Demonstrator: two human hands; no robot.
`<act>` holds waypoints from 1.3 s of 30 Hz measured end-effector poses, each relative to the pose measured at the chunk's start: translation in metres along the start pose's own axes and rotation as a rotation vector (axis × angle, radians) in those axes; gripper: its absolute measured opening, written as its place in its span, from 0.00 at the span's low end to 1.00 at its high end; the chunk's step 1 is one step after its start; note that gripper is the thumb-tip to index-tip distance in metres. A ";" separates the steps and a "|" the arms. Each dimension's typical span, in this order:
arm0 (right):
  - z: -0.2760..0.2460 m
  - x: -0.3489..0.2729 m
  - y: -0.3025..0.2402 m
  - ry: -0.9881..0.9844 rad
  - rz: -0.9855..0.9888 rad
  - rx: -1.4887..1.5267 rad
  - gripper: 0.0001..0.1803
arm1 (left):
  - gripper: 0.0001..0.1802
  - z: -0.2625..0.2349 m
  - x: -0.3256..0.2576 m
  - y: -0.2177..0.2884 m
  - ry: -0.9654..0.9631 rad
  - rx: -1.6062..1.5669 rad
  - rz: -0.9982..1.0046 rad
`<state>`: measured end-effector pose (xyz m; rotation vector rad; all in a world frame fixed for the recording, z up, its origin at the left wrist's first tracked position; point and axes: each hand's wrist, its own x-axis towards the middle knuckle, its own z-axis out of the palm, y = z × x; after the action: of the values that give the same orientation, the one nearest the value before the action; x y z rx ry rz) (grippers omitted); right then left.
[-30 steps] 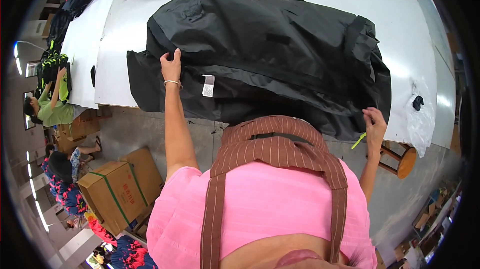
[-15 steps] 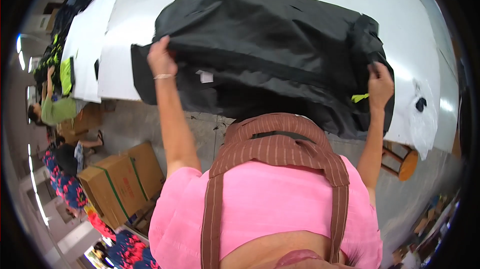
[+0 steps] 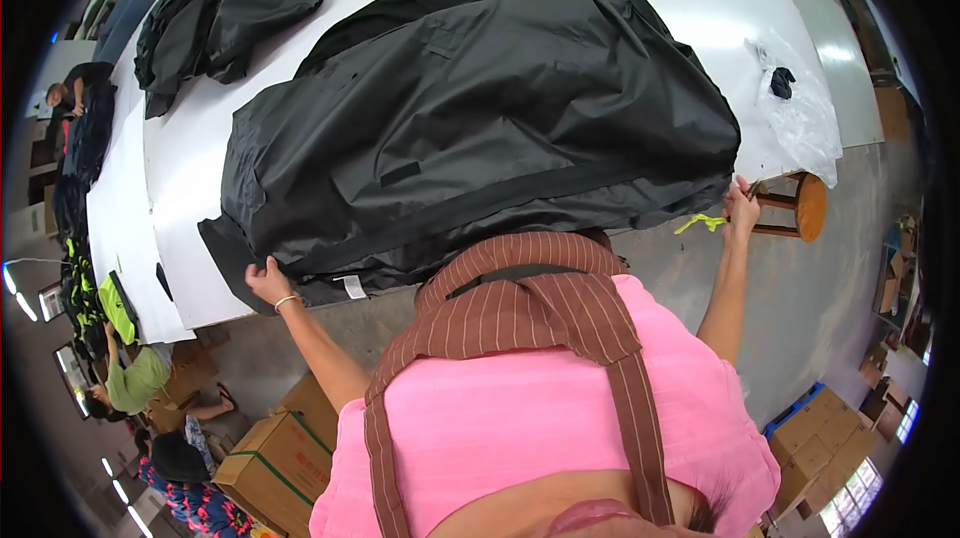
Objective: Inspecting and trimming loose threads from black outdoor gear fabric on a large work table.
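A large black jacket (image 3: 470,108) of smooth, slightly shiny cloth lies spread on the white table (image 3: 190,268), its near edge hanging by my waist. My left hand (image 3: 268,283) pinches that edge near its left corner. Close to it, a white label (image 3: 350,286) shows on the underside. At the right end, my right hand (image 3: 740,210) is closed at the jacket's corner. A small slim dark tool pokes out of these fingers; its kind is too small to make out. A yellow-green strip (image 3: 703,224) dangles beside that hand.
Another black garment (image 3: 240,13) lies bunched at the far left. Clear plastic film (image 3: 800,118) with a small dark piece (image 3: 781,83) lies at the right. A wooden stool (image 3: 810,206) stands below it. Cardboard boxes (image 3: 275,468) and co-workers (image 3: 140,378) are at the left.
Both hands have come down toward me, drawing the jacket's near edge closer and laying its cloth flatter. My view has shifted, bringing the bunched garment at the far left further in.
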<state>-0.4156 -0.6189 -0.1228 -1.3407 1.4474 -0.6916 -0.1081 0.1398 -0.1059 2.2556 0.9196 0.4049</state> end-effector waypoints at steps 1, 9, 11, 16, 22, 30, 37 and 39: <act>0.002 -0.008 -0.005 0.104 -0.093 -0.072 0.15 | 0.28 -0.005 -0.007 0.017 0.236 0.381 0.388; 0.100 -0.098 -0.105 -0.292 -0.659 -0.277 0.15 | 0.11 0.068 -0.143 0.205 -0.704 -0.499 0.587; 0.138 -0.119 -0.118 -0.431 -0.725 -0.265 0.15 | 0.13 0.109 -0.187 0.230 -1.004 -0.467 0.640; 0.198 -0.129 -0.128 -0.601 -0.795 -0.196 0.16 | 0.19 0.194 -0.266 0.262 -1.323 -0.418 0.519; 0.227 -0.106 -0.115 -0.610 -0.789 -0.300 0.16 | 0.21 0.234 -0.305 0.264 -1.337 -0.280 0.432; 0.236 -0.097 -0.110 -0.664 -0.836 -0.411 0.15 | 0.16 0.234 -0.307 0.273 -1.434 -0.349 0.063; 0.239 -0.111 -0.129 -0.575 -1.135 -0.473 0.13 | 0.14 0.220 -0.298 0.278 -1.623 -0.583 -0.248; 0.241 -0.115 -0.135 -0.572 -1.209 -0.513 0.12 | 0.13 0.217 -0.298 0.279 -1.645 -0.644 -0.290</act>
<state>-0.1572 -0.4878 -0.0488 -2.5727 0.2187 -0.5667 -0.0693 -0.3207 -0.0862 1.1346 0.1083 -1.0266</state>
